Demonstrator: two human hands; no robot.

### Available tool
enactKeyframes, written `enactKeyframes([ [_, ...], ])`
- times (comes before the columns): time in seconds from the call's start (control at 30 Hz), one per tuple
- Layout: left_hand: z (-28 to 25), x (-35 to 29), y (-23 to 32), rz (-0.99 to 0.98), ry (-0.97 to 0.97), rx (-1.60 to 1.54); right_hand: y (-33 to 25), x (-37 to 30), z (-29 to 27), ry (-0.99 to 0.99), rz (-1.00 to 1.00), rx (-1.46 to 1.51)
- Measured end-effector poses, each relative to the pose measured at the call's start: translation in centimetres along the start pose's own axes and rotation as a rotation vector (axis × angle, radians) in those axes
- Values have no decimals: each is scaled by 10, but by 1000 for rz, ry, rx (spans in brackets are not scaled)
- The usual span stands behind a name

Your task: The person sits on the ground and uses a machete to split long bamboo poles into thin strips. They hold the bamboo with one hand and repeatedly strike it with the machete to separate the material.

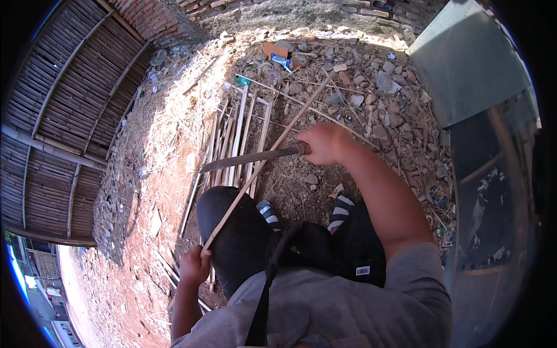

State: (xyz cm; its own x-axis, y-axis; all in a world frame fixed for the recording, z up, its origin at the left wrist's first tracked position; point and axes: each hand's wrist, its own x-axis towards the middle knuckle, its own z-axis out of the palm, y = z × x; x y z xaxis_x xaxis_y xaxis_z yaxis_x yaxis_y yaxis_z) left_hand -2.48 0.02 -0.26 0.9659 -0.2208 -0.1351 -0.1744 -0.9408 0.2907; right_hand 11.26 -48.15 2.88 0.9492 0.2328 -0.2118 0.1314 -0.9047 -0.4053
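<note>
My left hand (194, 267) is closed around the near end of a long, thin bamboo strip (231, 209). From there the strip slants across my left knee, up and to the right, over the ground. In my right hand (326, 143) is the handle of a machete (250, 159), its dark, worn blade pointing left. The blade crosses the strip near its middle; whether the two touch I cannot tell. Beneath them, several pale, narrow sticks (237, 138) lie roughly side by side on the ground beyond my left knee.
Stones and broken brick (380, 116) cover the ground ahead and to the right, with a blue wrapper (281, 61) among them. A slatted bamboo wall (64, 87) stands left, a brick wall (243, 17) at the back. Grey-green sheets (473, 66) rise close on the right.
</note>
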Motion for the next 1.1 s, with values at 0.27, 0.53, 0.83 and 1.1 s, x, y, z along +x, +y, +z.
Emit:
enactKeyframes([
  [0.27, 0, 2, 1, 9, 35, 24, 71, 9, 12, 491, 253, 285],
  [0.53, -8, 3, -1, -17, -44, -54, -2, 1, -3, -30, -32, -15],
  [0.83, -11, 3, 0, -3, -39, -94, 57, 7, 13, 322, 229, 361],
  [1.1, -25, 3, 4, -78, -142, -124, -18, -3, 6, 14, -118, -163],
])
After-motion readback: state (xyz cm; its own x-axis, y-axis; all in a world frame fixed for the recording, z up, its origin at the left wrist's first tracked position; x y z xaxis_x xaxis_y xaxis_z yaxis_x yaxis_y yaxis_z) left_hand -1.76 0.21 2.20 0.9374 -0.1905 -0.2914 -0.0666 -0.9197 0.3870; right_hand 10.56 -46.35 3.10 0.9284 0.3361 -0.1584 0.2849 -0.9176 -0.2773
